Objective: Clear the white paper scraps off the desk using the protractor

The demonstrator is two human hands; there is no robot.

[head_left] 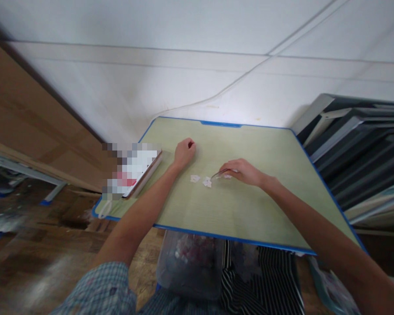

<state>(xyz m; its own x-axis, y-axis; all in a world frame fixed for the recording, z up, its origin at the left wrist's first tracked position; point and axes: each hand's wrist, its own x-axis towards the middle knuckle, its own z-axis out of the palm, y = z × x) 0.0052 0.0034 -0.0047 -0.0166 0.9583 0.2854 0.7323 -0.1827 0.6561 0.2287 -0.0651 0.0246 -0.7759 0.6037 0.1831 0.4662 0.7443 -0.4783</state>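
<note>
My right hand (244,172) is closed round a thin pair of curved metal tweezers (220,172). Their tips point left and reach the middle pile of small white pieces (207,182). A second small pile of white pieces (195,178) lies to the left of it. More white bits (228,176) show just under my right hand, partly hidden by it. Curled in a loose fist, my left hand (184,153) rests on the pale green tabletop (203,210), farther back than the piles. Nothing shows in its fingers.
A box-like thing with a white, pixel-blurred top (141,170) lies at the table's left. Dark framed panels (357,135) lean at the right, and a cardboard sheet (42,109) stands at the left. Below the front edge is a clear plastic tub (190,271).
</note>
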